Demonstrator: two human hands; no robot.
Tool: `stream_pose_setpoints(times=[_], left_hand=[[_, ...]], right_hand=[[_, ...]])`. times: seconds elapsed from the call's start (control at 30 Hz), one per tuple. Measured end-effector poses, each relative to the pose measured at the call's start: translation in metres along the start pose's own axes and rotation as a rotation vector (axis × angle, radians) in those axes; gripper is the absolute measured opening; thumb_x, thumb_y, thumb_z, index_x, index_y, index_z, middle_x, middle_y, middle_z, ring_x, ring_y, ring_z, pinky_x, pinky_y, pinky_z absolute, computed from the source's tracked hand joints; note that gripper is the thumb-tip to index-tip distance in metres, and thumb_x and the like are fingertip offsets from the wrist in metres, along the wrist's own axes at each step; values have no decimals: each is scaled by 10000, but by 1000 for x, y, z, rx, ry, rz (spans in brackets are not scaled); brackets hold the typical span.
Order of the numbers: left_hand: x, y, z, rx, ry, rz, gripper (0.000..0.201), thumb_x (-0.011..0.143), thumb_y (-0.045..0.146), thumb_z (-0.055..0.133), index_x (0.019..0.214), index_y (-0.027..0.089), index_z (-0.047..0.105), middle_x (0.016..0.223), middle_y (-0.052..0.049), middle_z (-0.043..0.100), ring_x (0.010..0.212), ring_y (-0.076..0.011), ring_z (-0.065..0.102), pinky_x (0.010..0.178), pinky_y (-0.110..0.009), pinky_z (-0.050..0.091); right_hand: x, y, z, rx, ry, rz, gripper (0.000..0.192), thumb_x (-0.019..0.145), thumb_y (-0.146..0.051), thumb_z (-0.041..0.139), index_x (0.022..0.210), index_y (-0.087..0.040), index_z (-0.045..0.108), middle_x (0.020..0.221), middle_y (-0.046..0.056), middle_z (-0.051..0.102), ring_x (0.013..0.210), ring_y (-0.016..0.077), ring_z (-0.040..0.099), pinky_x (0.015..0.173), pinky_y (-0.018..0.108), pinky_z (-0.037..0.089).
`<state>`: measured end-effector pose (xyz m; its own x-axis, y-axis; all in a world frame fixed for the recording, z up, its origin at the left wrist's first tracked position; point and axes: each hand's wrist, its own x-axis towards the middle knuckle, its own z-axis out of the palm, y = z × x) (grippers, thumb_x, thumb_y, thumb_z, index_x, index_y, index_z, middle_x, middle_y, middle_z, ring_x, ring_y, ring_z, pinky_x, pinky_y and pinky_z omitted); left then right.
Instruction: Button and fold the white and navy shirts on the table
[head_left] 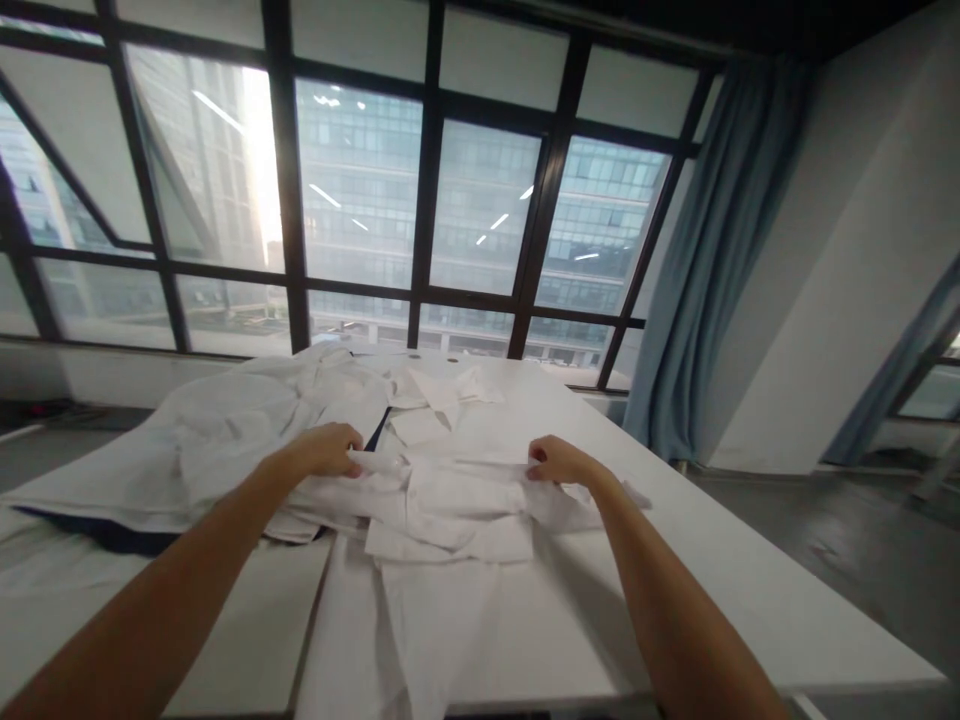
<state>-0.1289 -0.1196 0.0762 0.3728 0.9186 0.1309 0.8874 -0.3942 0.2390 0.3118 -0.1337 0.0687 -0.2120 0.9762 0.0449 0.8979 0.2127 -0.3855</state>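
Observation:
Both my hands grip a white cloth garment (457, 500), its exact kind unclear, stretched between them above the table. My left hand (330, 450) pinches its left part, fingers closed on the fabric. On the other side my right hand (553, 461) is closed on the right part, thumb against fingertips. Loose folds hang below the hands, and a long strip of the white cloth runs toward the table's near edge. Just beyond lie small white cloth pieces (424, 425).
A big heap of white fabric (217, 430) with dark blue cloth (112, 535) under it covers the left side. The white table (720, 570) reaches toward the windows (360, 190). A blue curtain (697, 260) hangs at the right, beside a pale wall.

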Motion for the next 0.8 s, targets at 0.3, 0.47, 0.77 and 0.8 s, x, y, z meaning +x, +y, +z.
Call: stream_pose_setpoints(times=[0.3, 0.47, 0.77, 0.8], left_hand=[[97, 20, -76, 150, 527, -128, 491, 866, 295, 463, 1308, 101, 552, 1336, -169, 550, 1246, -321, 475, 1019, -390, 375], [106, 46, -9, 195, 197, -114, 588, 922, 337, 380, 1465, 114, 332, 1498, -206, 348, 1367, -359, 334, 1052, -513, 328], [44, 39, 60, 150, -331, 77, 776, 839, 643, 445, 1487, 243, 296, 1563, -135, 217, 1426, -332, 224, 1092, -593, 222], [39, 36, 62, 140, -351, 76, 772, 855, 650, 405, 1500, 251, 262, 1574, -127, 171, 1442, -325, 173, 1100, -600, 188]], right_hand=[[84, -46, -56, -37, 713, 127, 354, 804, -222, 578, 1145, -127, 586, 1072, 140, 670, 983, 236, 611, 818, 302, 457], [90, -82, 6, -62, 432, -94, 440, 855, -240, 570, 1274, -106, 562, 1340, 195, 533, 1255, 294, 469, 1036, 422, 360], [18, -91, 52, 7, -335, -491, 229, 693, -249, 717, 902, -159, 744, 753, 11, 701, 614, 132, 575, 567, 215, 420], [11, -81, 39, 11, -354, -452, 165, 679, -219, 702, 822, -146, 744, 713, 2, 689, 590, 125, 557, 553, 213, 411]])
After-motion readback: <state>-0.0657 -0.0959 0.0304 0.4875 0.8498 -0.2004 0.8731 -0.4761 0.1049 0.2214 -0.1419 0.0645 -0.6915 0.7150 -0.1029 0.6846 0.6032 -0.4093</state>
